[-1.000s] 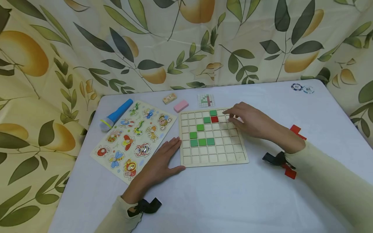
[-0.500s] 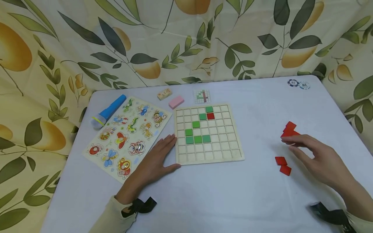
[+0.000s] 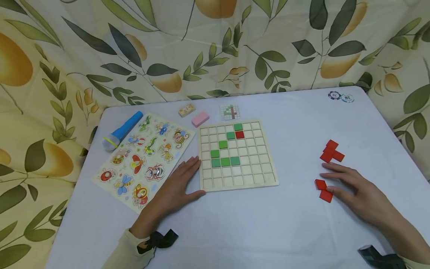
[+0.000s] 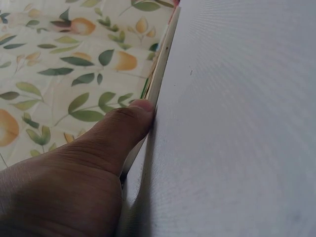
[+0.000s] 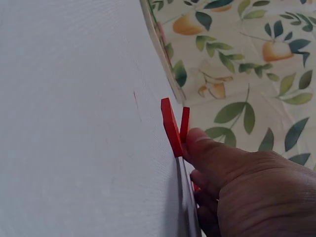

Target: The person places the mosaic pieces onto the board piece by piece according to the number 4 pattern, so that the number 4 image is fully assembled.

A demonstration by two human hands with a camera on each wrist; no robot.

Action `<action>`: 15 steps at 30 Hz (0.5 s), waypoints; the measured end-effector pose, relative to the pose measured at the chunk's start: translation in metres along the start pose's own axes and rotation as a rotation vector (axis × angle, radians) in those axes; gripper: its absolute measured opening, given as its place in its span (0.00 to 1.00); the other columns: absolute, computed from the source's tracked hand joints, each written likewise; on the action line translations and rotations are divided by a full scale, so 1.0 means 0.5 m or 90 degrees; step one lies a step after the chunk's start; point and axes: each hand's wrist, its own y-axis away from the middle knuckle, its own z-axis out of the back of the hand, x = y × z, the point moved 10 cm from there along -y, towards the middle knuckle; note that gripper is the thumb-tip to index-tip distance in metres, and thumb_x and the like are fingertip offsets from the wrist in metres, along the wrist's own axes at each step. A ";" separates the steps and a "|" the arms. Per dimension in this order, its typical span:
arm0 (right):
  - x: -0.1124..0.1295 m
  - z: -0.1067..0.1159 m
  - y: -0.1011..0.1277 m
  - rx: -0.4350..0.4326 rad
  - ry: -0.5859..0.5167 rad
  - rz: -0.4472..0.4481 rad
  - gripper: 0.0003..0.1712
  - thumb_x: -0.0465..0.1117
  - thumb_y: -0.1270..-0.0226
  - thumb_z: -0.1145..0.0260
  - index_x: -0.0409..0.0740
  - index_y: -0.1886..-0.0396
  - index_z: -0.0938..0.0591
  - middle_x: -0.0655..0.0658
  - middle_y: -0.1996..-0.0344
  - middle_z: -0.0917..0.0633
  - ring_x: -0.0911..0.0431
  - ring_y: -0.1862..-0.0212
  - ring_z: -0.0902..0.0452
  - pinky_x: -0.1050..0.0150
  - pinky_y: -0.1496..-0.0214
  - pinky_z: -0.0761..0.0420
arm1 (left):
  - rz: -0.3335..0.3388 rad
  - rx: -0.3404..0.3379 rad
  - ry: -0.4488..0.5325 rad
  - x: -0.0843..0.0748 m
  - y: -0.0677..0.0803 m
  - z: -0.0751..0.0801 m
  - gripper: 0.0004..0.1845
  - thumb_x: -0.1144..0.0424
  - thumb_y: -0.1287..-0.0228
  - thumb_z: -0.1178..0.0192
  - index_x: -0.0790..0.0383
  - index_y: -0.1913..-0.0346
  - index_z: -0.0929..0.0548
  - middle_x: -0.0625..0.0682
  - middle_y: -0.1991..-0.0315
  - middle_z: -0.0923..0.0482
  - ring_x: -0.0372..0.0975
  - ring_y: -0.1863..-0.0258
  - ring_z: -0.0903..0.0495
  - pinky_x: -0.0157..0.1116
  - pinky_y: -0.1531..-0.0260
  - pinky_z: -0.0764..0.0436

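My left hand (image 3: 173, 188) lies with fingers extended at the left edge of the wooden grid board (image 3: 250, 170), its thumb near the lower left corner. Green tiles (image 3: 225, 161) and one red tile (image 3: 239, 134) sit in the board's squares. Over on the right, my right hand (image 3: 366, 196) is at the loose red tiles, thumb and fingers apart. Its thumb tip touches or nearly touches a pair of red tiles (image 3: 326, 196). Beyond the fingertips lies a small cluster of red tiles (image 3: 330, 151). In the right wrist view a red tile (image 5: 185, 123) stands tilted by the thumb.
Left of the board lies an insect puzzle sheet (image 3: 146, 153), with a blue toy microphone (image 3: 122, 130) beside it. Behind the board are a pink block (image 3: 200, 119), a small patterned box (image 3: 186, 110) and a pattern card (image 3: 230, 112). A fruit-print cloth (image 3: 201, 48) hangs behind the table.
My right hand has gone from the board's upper right to the loose red tiles, then a little nearer to the front pair. The left hand stays by the board; the head view has shifted slightly.
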 end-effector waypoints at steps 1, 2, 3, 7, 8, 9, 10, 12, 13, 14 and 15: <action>0.000 0.000 0.000 -0.004 0.005 0.002 0.26 0.32 0.35 0.23 0.54 0.38 0.13 0.76 0.30 0.30 0.89 0.27 0.49 0.99 0.38 0.49 | 0.002 0.000 -0.001 0.000 0.001 0.000 0.53 0.42 0.37 0.25 0.51 0.14 0.40 0.48 0.12 0.45 0.46 0.12 0.46 0.50 0.13 0.41; 0.000 0.000 0.000 -0.008 0.007 0.007 0.26 0.31 0.36 0.22 0.53 0.39 0.13 0.76 0.30 0.30 0.89 0.27 0.49 0.99 0.39 0.47 | 0.003 0.000 -0.002 -0.001 0.002 0.001 0.53 0.42 0.37 0.24 0.51 0.14 0.40 0.48 0.12 0.46 0.46 0.12 0.46 0.50 0.13 0.41; 0.002 0.000 -0.001 -0.010 0.010 0.014 0.26 0.31 0.37 0.22 0.52 0.40 0.12 0.77 0.31 0.31 0.89 0.27 0.49 0.99 0.39 0.47 | 0.006 0.000 -0.001 -0.001 0.003 0.001 0.53 0.42 0.37 0.24 0.51 0.14 0.40 0.48 0.12 0.46 0.46 0.12 0.46 0.50 0.13 0.41; 0.002 0.001 -0.001 -0.013 0.011 0.025 0.27 0.28 0.40 0.21 0.51 0.42 0.12 0.81 0.32 0.33 0.89 0.27 0.49 0.99 0.42 0.44 | 0.010 -0.001 0.000 -0.002 0.004 0.004 0.53 0.42 0.37 0.24 0.50 0.14 0.40 0.48 0.12 0.46 0.47 0.12 0.46 0.50 0.13 0.41; 0.001 0.000 0.000 -0.011 0.011 0.027 0.27 0.28 0.40 0.21 0.51 0.42 0.12 0.82 0.31 0.33 0.89 0.27 0.50 0.99 0.43 0.44 | 0.009 -0.002 0.000 -0.002 0.004 0.004 0.53 0.42 0.37 0.24 0.50 0.14 0.40 0.48 0.12 0.46 0.47 0.12 0.46 0.50 0.13 0.41; 0.001 0.000 0.000 -0.009 0.013 0.027 0.27 0.28 0.40 0.21 0.51 0.42 0.13 0.83 0.31 0.34 0.90 0.27 0.51 0.99 0.43 0.44 | 0.009 -0.002 0.002 -0.002 0.004 0.004 0.53 0.42 0.37 0.24 0.50 0.14 0.40 0.48 0.12 0.46 0.47 0.12 0.46 0.50 0.13 0.41; 0.000 0.000 0.001 -0.008 0.012 0.026 0.27 0.29 0.40 0.21 0.51 0.42 0.13 0.83 0.31 0.34 0.90 0.27 0.51 0.99 0.44 0.44 | 0.009 -0.002 0.001 -0.003 0.004 0.004 0.53 0.42 0.37 0.24 0.50 0.14 0.40 0.48 0.12 0.46 0.47 0.12 0.46 0.50 0.13 0.41; -0.001 0.000 0.002 -0.006 0.013 0.024 0.27 0.29 0.40 0.21 0.52 0.42 0.13 0.83 0.31 0.35 0.90 0.27 0.51 0.99 0.44 0.45 | 0.008 0.000 0.000 -0.003 0.003 0.002 0.53 0.42 0.37 0.24 0.50 0.14 0.40 0.48 0.12 0.46 0.47 0.12 0.46 0.50 0.12 0.42; 0.000 0.000 0.002 -0.008 0.014 0.027 0.28 0.28 0.41 0.21 0.52 0.42 0.13 0.83 0.31 0.35 0.90 0.27 0.51 0.99 0.44 0.44 | 0.008 0.001 0.000 -0.002 0.003 0.002 0.53 0.42 0.37 0.24 0.50 0.14 0.40 0.48 0.12 0.46 0.47 0.12 0.46 0.50 0.12 0.42; 0.002 0.000 0.002 -0.009 0.016 0.032 0.28 0.28 0.41 0.21 0.52 0.42 0.13 0.83 0.30 0.34 0.89 0.27 0.51 0.99 0.43 0.44 | 0.007 0.001 -0.001 -0.003 0.003 0.001 0.53 0.41 0.37 0.25 0.50 0.14 0.40 0.48 0.12 0.46 0.47 0.12 0.46 0.50 0.12 0.41; 0.003 0.001 0.002 -0.012 0.018 0.037 0.28 0.28 0.41 0.21 0.52 0.42 0.13 0.82 0.30 0.34 0.89 0.27 0.51 0.99 0.43 0.44 | 0.007 0.001 -0.001 -0.003 0.002 0.001 0.53 0.41 0.37 0.25 0.50 0.14 0.40 0.48 0.12 0.46 0.47 0.12 0.46 0.50 0.13 0.41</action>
